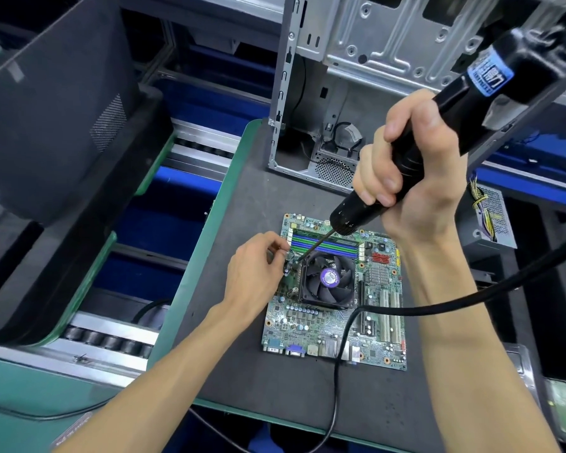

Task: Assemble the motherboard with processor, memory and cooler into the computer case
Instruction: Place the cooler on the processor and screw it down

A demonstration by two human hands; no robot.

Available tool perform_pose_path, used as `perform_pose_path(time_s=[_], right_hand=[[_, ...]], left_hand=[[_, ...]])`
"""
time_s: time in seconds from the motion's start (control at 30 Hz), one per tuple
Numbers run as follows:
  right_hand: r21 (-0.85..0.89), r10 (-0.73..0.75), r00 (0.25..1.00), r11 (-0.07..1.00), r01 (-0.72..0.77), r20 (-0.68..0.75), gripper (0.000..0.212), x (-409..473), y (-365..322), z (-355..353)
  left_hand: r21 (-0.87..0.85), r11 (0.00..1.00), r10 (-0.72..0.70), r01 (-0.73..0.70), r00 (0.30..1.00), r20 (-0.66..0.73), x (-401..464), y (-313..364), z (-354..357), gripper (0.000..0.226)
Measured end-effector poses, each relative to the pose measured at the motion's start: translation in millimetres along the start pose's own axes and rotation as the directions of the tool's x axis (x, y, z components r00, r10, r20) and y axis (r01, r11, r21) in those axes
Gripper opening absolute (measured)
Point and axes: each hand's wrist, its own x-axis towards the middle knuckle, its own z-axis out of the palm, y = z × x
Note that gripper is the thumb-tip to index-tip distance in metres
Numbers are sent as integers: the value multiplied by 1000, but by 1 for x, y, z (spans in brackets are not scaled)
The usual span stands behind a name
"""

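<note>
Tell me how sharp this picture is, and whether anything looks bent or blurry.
Head view: the motherboard and cooler fan are fairly sharp; the electric screwdriver gripped near the lens looks soft and oversized; wide-angle distortion bows the computer case and the conveyor rails at the edges; lighting is even, without harsh glare.

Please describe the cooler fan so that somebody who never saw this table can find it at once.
On the dark mat lies a green motherboard. Near its middle, just below the blue and green memory slots, sits the cooler: the only black square frame, with fan blades around a round purple label.
</note>
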Motion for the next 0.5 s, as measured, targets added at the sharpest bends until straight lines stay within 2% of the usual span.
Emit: perform_pose_path(time_s=[0.17, 0.33, 0.5], right_hand=[[-11, -2, 1000, 1000, 2, -2, 40, 2, -1, 2], [-27, -3, 998, 1000, 2, -61, 21, 2, 0, -2], [13, 7, 1000, 1000, -7, 8, 36, 2, 2, -3]], left_hand=[[-2, 1000, 8, -8, 1000, -4, 1, 0, 1, 14], [-33, 999, -12, 12, 1000, 7, 3, -4, 3, 15], [-58, 998, -8, 9, 1000, 15, 5, -6, 4, 15]])
